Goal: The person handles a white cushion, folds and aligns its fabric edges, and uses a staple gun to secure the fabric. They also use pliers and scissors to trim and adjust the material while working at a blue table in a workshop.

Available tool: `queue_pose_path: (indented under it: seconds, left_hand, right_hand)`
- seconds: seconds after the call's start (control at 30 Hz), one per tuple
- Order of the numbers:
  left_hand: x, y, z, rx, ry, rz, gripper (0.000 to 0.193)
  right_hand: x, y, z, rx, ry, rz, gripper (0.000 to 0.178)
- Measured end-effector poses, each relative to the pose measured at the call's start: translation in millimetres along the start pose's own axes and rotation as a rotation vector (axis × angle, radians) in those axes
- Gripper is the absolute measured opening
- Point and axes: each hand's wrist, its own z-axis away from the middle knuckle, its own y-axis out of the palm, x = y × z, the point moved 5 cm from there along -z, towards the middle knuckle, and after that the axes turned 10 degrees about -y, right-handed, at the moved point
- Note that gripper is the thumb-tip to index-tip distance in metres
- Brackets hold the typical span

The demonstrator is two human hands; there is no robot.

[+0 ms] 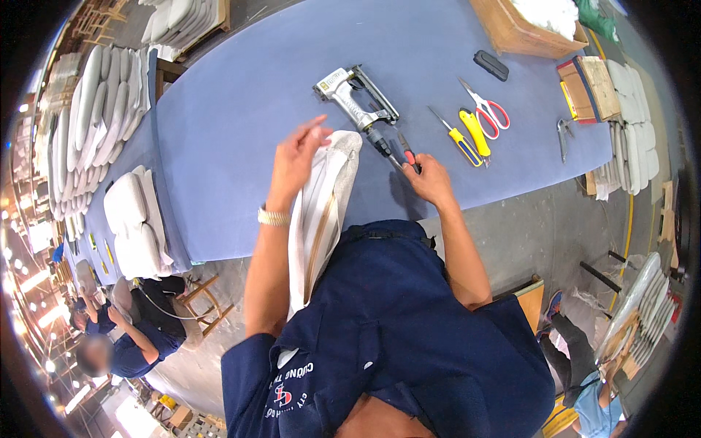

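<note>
A light grey fabric-covered seat pad (pixel 321 212) stands tilted on edge against my front, its white underside and a thin brown strip showing. Beside its top end is my left hand (pixel 298 150), fingers partly bent and apart, holding nothing that I can see. My right hand (pixel 431 179) is closed round a slim hand tool (pixel 411 158) with a red and dark handle; its exact kind is unclear. Just beyond that hand, a silver pneumatic staple gun (pixel 354 98) lies on the blue-covered table (pixel 241 146), its hose fitting pointing toward me.
Right of the staple gun lie a yellow-handled screwdriver (pixel 464 146), a yellow utility knife (pixel 475 131), red-handled scissors (pixel 491 117) and a black block (pixel 491 66). A cardboard box (pixel 526 36) holds white stuffing. Stacked pads (pixel 95 124) stand left. Co-workers sit lower left and lower right.
</note>
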Motion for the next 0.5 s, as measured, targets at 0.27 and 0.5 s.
queue_pose_path:
  seconds: [0.27, 0.5]
  left_hand:
    - [8.3, 45.7, -66.7, 0.326, -0.057, -0.314, 0.048]
    - [8.8, 39.9, -63.4, 0.292, -0.038, -0.451, 0.045]
  right_hand:
    - [3.9, -11.3, -4.8, -0.138, -0.241, -0.108, 0.042]
    - [102.0, 74.6, 9.0, 0.498, -0.408, -0.849, 0.09]
